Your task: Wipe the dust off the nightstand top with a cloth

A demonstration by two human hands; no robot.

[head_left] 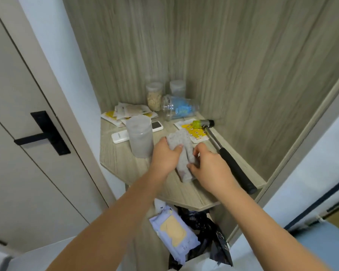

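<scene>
A grey speckled cloth [181,151] lies bunched on the wooden nightstand top [117,157], near its middle. My left hand [165,155] grips the cloth's upper left part, thumb over the fabric. My right hand [207,167] pinches the cloth's right and lower edge between thumb and fingers. Both forearms reach in from the bottom of the view. The lower end of the cloth hangs out between the two hands.
On the top stand a frosted plastic cup [139,136], a white remote [120,136], a small white device [157,126], paper packets [125,112], two jars [154,95], a tipped clear cup [179,107], a yellow card [194,132] and a hammer [229,160]. A wipes pack [174,231] lies below.
</scene>
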